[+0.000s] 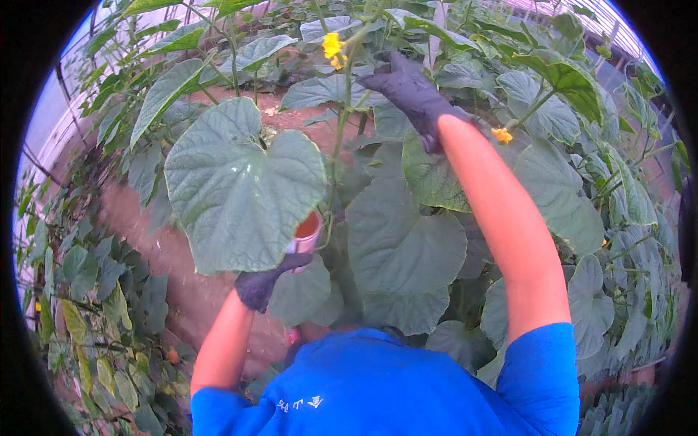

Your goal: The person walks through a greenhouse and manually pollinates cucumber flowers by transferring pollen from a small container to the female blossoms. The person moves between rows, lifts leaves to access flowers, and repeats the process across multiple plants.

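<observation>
My left hand (262, 283), in a black glove, holds a small pinkish cup (308, 233) with reddish-brown contents. A broad cucumber-like leaf (242, 185) hides part of that cup and some of my fingers. My right hand (406, 95), gloved in black too, reaches up into the foliage just right of an upright green stem (342, 122). Its fingertips lie dark among leaves, so whether they pinch anything is unclear. Beside the stem's upper part is a yellow flower (332, 46). Large leaves (406, 234) hang below my right forearm.
Rows of vines crowd the right side, with an orange-yellow flower (501, 135) near my right forearm. A brown soil path (185, 283) runs at left, bordered by more plants (82, 272). Pale greenhouse sheeting (49, 109) curves along the far left.
</observation>
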The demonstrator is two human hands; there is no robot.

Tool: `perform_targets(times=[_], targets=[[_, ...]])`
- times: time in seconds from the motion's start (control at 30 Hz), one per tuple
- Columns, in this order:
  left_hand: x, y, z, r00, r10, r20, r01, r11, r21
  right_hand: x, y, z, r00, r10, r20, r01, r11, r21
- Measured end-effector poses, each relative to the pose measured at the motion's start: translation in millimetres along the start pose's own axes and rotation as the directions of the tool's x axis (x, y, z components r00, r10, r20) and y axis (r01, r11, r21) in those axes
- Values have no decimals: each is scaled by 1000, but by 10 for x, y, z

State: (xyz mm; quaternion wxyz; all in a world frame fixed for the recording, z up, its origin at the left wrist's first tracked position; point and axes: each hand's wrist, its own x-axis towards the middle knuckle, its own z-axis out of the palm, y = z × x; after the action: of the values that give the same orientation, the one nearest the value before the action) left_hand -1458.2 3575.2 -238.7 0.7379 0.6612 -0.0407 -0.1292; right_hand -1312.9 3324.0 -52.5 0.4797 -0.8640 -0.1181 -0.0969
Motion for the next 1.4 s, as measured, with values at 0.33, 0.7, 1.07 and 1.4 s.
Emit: perform_targets(times=[0.33, 0.7, 1.07, 1.4], targets=[[562, -57, -1695, 995, 75, -66, -80, 994, -70, 573, 176, 515, 998, -5, -62, 14, 990, 142], [1969, 830, -1019, 905, 366, 219, -352, 931, -98, 401, -273, 593, 983, 179, 41, -183, 951, 248], [2579, 1037, -631, 849, 417, 325, -429, 903, -38, 381, -236, 504, 965, 208, 157, -238, 949, 205], [2511, 1386, -367, 765, 469, 442, -472, 874, -111, 528, -131, 405, 948, 247, 200, -292, 927, 234]])
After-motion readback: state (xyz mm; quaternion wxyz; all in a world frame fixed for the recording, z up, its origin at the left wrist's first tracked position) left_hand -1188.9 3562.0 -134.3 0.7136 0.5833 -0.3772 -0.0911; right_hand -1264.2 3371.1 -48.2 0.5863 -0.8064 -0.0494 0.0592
